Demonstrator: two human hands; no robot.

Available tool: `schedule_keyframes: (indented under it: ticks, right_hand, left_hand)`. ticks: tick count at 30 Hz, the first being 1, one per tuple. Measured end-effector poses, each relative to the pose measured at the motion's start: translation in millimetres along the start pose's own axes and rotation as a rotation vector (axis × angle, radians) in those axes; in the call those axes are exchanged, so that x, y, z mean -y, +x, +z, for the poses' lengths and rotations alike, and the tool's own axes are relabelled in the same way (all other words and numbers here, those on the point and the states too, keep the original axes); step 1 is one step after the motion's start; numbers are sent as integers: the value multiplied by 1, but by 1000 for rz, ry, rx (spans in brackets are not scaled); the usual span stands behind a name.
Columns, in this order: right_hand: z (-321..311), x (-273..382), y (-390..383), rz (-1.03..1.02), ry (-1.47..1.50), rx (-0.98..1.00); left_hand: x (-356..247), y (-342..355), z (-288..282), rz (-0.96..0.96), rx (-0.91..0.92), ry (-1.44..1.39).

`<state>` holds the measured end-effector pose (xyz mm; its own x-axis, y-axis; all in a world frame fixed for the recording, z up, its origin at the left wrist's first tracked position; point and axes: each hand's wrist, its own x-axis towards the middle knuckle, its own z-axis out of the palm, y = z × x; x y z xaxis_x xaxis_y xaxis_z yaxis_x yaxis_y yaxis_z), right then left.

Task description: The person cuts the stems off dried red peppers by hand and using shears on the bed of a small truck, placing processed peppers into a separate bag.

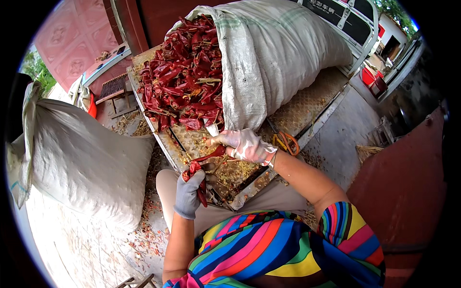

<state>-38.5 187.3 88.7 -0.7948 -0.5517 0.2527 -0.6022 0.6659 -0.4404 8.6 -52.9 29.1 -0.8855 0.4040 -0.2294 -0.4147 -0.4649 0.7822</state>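
Observation:
My left hand (pixel 188 194), in a grey glove, is closed round a few dried red chili peppers (pixel 194 168) above my lap. Just right of it, my right hand (pixel 247 145) wears a white and pink patterned glove. Its fingers are bent over the end of another chili pepper (pixel 211 154), which reaches toward the left hand; the fingertips are partly hidden. Beyond both hands, a heap of dried red chili peppers (pixel 185 77) spills from the mouth of a big white woven sack (pixel 283 53) lying on its side.
Orange-handled scissors (pixel 286 142) lie right of my right hand on the metal cart bed (pixel 314 98), where yellow seeds are scattered. A full pale sack (pixel 91 153) stands at left. A small stool (pixel 115 93) is behind it. A dark red panel (pixel 408 182) rises at right.

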Motion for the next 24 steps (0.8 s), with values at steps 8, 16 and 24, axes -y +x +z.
schedule_keyframes:
  ticks: [8,16,24]
  right_hand:
    - [11,-17,-9,-74,-250,92]
    - [10,-5,-9,-91,-117,32]
    - [15,4,-8,-162,-264,33]
  left_hand:
    - [0,-1,21,173,-160,306]
    - [5,4,22,-202,103,-87]
    - [36,42,19,-211,241,-118]
